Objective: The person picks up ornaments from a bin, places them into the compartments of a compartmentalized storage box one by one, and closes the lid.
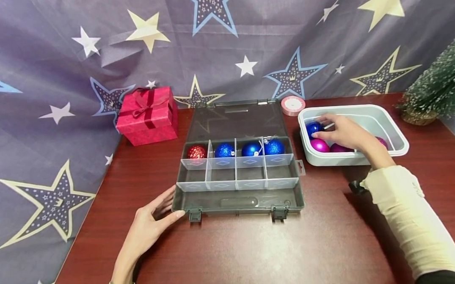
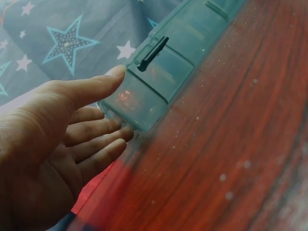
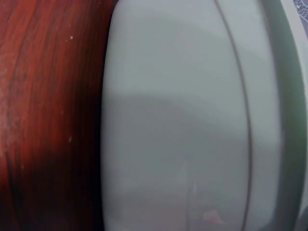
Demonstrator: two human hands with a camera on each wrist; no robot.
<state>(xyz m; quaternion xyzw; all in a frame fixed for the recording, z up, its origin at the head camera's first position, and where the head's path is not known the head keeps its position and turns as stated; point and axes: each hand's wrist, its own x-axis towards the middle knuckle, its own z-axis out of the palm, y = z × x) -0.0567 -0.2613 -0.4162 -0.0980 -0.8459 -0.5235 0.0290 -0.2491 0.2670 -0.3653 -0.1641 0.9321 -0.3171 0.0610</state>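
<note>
Right hand (image 1: 343, 130): pinching blue ball (image 1: 312, 128) in tub (image 1: 333, 159) | left hand (image 1: 147, 224): fingers relaxed, touching case (image 1: 205, 199) | case back row: four balls (image 1: 224, 150)

balls (image 1: 251, 149) in back row of divided case (image 1: 237, 196) | tub (image 1: 339, 159) right of it | gift box (image 1: 147, 120) behind-left

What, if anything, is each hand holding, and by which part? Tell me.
The left hand only touches the case, at its near left corner. The right hand is at the right side of a blue ball in the tub; whether it grips cannot be told.
</note>
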